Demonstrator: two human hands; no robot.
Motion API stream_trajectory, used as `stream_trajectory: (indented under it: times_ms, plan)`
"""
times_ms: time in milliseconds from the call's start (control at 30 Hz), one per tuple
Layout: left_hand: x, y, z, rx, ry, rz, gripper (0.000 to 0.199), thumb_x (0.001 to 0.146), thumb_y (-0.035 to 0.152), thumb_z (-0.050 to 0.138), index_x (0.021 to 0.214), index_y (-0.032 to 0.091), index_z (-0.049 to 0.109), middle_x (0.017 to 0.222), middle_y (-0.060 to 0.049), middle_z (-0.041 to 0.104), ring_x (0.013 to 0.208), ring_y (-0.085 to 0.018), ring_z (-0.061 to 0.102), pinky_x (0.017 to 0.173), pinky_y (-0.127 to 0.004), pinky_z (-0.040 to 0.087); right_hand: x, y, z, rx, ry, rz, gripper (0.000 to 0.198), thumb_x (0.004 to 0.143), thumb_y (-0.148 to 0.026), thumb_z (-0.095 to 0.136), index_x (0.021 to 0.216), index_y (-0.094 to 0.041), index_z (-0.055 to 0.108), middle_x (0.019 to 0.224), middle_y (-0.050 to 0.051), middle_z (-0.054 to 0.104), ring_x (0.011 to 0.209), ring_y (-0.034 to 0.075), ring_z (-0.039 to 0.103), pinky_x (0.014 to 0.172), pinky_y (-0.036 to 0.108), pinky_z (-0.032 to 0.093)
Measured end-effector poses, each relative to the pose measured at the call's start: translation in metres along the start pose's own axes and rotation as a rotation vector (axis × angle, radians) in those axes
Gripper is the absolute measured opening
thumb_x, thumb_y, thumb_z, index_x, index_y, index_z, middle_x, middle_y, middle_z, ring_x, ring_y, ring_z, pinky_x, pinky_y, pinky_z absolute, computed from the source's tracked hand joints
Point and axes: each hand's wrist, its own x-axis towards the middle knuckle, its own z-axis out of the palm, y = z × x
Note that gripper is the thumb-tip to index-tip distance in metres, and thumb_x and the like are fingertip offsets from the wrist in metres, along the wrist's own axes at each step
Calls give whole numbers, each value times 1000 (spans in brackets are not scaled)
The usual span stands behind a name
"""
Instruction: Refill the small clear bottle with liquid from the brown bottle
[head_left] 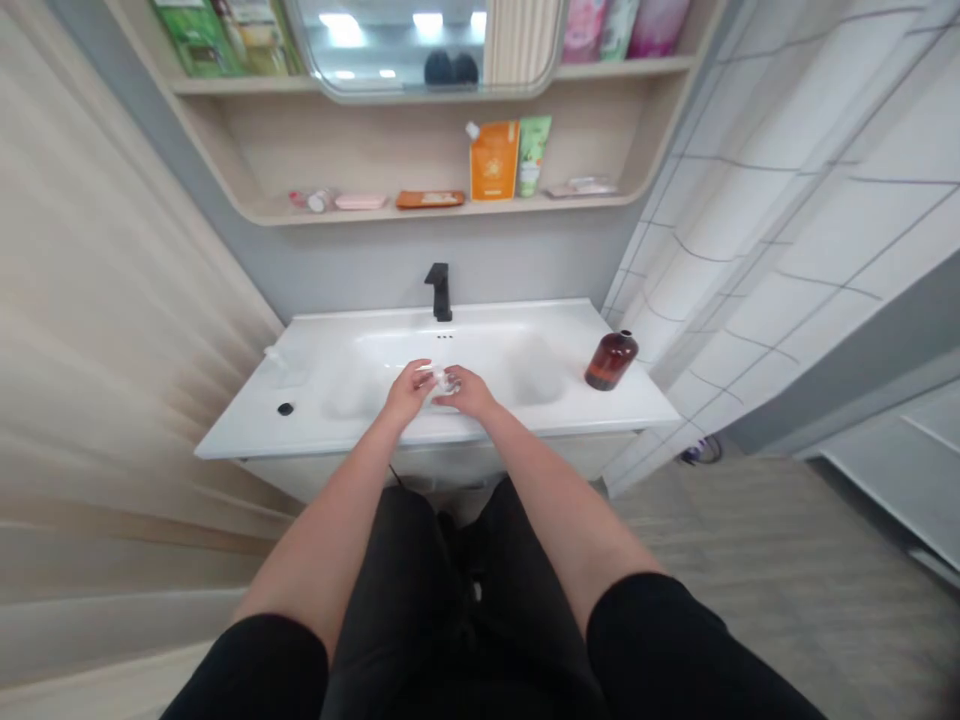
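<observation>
Both bare hands together over the basin of the glossy white rectangular ceramic sink (525,425). Left hand (407,392) curled, fingers pinched on a small clear glassy object (442,379); right hand (468,391) likewise curled, fingertips closed on the same small clear object from the other side. Object too small and blurred for any surer shape; held between the two hands, just above the smooth shallow bowl, directly in front of the matte black angular faucet (439,291). On the right of the counter, a squat amber brown bottle with a dark cap (611,360), well apart from the hands. At the left, a small black round cap-like piece (285,408) and, beyond it, a faint clear dispenser (276,360). Above, a pale wood-grain shelf with rounded corners (360,212), bearing an orange spouted pouch (493,160), a green pouch (533,154) just beside it, a flat orange packet (430,199) and a flat pink bar (360,201). White square tiles with grey grout (780,210) on the right wall.
</observation>
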Motion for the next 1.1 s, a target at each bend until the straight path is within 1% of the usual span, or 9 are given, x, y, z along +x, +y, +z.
stream_trajectory:
  times_ms: [100,267,367,467,600,667,833,1000,1100]
  plan:
    - [2,-4,-2,-80,-34,-6,57,84,41,73,138,25,61,126,-11,77,119,-26,73,105,-45,59,2,2,0,22,3,48,67,65,-32,103,124,-25,73,112,3,78,100,24,74,98,40,59]
    - [5,-7,3,-38,-3,26,73,73,37,87,139,24,59,130,-12,72,115,-27,73,103,-45,60,5,6,2,-1,-2,-18,66,62,-31,104,121,-25,74,113,3,79,103,25,74,100,40,59]
    - [5,-7,3,-101,32,19,68,79,35,80,142,26,55,133,-11,69,107,-24,75,102,-47,61,5,5,2,29,7,13,65,63,-33,103,121,-24,74,109,3,79,98,23,74,96,38,60]
    - [3,-6,1,-156,26,12,66,80,30,75,143,28,53,137,-11,68,110,-24,76,101,-47,62,4,3,1,61,21,36,68,62,-32,103,123,-23,74,108,3,79,94,22,74,93,37,60]
    - [-1,-4,4,-23,18,52,73,72,32,88,139,28,57,131,-10,69,111,-26,73,96,-44,62,1,3,2,22,23,-21,66,61,-32,103,120,-24,75,106,2,78,96,23,73,94,38,59]
    - [-2,-3,4,8,31,59,71,73,33,88,137,27,60,126,-9,70,107,-24,73,96,-43,61,1,3,2,12,29,-47,66,60,-32,103,119,-24,75,106,2,78,96,23,73,95,38,58]
    - [-1,-3,-3,-199,19,16,67,79,33,75,142,30,55,138,-10,67,105,-23,75,94,-43,62,2,7,2,99,13,-22,68,63,-38,102,123,-24,73,106,2,78,92,21,72,92,36,58]
    - [1,-5,1,-36,33,42,77,69,37,91,138,28,59,127,-8,68,103,-23,73,93,-42,62,6,12,4,39,7,-53,68,62,-39,103,121,-24,74,103,2,77,93,22,71,92,37,58]
    - [2,-6,2,-106,45,25,67,75,37,86,136,27,61,124,-8,69,97,-20,74,93,-42,62,7,13,4,54,11,-40,67,64,-40,103,122,-24,73,105,2,77,90,22,71,90,37,58]
